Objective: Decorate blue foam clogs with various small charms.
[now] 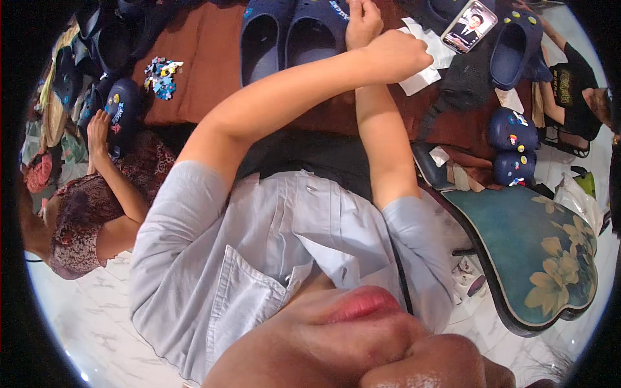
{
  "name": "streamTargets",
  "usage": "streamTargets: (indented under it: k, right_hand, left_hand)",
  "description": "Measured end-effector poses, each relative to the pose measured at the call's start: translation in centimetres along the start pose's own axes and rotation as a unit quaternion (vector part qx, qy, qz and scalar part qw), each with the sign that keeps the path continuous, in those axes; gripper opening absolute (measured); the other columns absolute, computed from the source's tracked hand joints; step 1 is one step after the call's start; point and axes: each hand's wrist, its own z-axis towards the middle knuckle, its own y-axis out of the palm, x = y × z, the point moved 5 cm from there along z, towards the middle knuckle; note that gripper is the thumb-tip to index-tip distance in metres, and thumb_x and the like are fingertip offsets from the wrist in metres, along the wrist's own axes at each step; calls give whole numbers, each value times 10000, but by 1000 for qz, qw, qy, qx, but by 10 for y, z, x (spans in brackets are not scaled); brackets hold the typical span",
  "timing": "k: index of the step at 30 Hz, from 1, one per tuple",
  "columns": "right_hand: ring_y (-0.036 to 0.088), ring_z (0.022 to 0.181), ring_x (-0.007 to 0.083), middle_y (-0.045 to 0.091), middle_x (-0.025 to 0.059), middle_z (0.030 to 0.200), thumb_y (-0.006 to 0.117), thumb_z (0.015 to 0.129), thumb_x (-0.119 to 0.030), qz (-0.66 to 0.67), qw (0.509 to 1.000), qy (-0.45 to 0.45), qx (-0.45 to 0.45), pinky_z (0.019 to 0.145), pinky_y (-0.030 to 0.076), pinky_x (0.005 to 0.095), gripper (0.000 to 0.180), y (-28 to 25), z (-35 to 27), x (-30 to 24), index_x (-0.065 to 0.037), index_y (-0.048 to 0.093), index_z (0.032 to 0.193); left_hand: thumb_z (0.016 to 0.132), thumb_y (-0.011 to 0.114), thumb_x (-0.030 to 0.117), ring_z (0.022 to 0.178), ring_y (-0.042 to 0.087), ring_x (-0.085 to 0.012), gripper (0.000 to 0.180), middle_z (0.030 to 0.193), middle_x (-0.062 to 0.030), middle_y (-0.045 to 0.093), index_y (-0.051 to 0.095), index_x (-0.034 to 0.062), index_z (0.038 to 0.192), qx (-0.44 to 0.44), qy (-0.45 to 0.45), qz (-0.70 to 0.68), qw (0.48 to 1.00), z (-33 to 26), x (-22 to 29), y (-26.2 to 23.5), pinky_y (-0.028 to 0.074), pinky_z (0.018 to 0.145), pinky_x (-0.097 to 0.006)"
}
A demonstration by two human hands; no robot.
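Observation:
A pair of navy blue foam clogs, the left clog (pixel 261 42) and the right clog (pixel 315 45), lies on the brown table cover in front of me. Light letter-shaped charms (pixel 339 10) sit on the right clog near its toe. My right hand (pixel 363 24) is beside that charm, its fingers curled closed; whatever it pinches is too small to make out. Crossing over my right forearm, my left arm ends in a closed left hand (pixel 402 55) above white paper (pixel 424 81). Anything inside that fist is hidden.
A heap of small charms (pixel 163 77) lies left. At right are a lit phone (pixel 469 26), a clog (pixel 511 52), two charm-covered clogs (pixel 514 129) and a teal floral chair back (pixel 530 252). A co-worker's hand (pixel 98 134) touches a clog at left; another person sits far right.

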Motion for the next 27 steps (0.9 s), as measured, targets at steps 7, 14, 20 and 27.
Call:
streamTargets:
  k: [7, 14, 20, 27]
  right_hand:
    - [597, 860, 366, 647, 186, 890, 531, 971, -218, 38, 998, 37, 17, 772, 459, 435, 259, -6, 1, 16, 3, 637, 891]
    - [595, 831, 370, 633, 188, 871, 529, 972, -202, 50, 998, 22, 10, 745, 463, 431, 253, -1, 2, 9, 8, 635, 877]
    - [596, 821, 367, 627, 191, 859, 528, 975, -200, 50, 998, 30, 19, 735, 462, 427, 258, -4, 2, 9, 12, 636, 876]
    - [597, 820, 366, 628, 192, 863, 533, 973, -206, 46, 998, 31, 13, 735, 460, 430, 260, -4, 1, 10, 11, 639, 876]
  left_hand:
    - [794, 643, 136, 757, 707, -319, 126, 781, -135, 684, 670, 71, 898, -124, 141, -8, 982, 16, 20, 96, 569, 624, -417]
    - [805, 611, 113, 759, 715, -315, 110, 760, -140, 694, 649, 46, 883, -58, 115, -4, 992, 10, 17, 103, 572, 611, -415]
    - [821, 603, 109, 768, 714, -315, 135, 784, -151, 694, 624, 20, 921, -77, 39, -15, 996, 14, 12, 107, 572, 623, -416]
    - [820, 593, 102, 767, 704, -319, 205, 830, -167, 672, 581, 26, 1010, -75, 51, -12, 996, 13, 8, 111, 570, 625, -423]
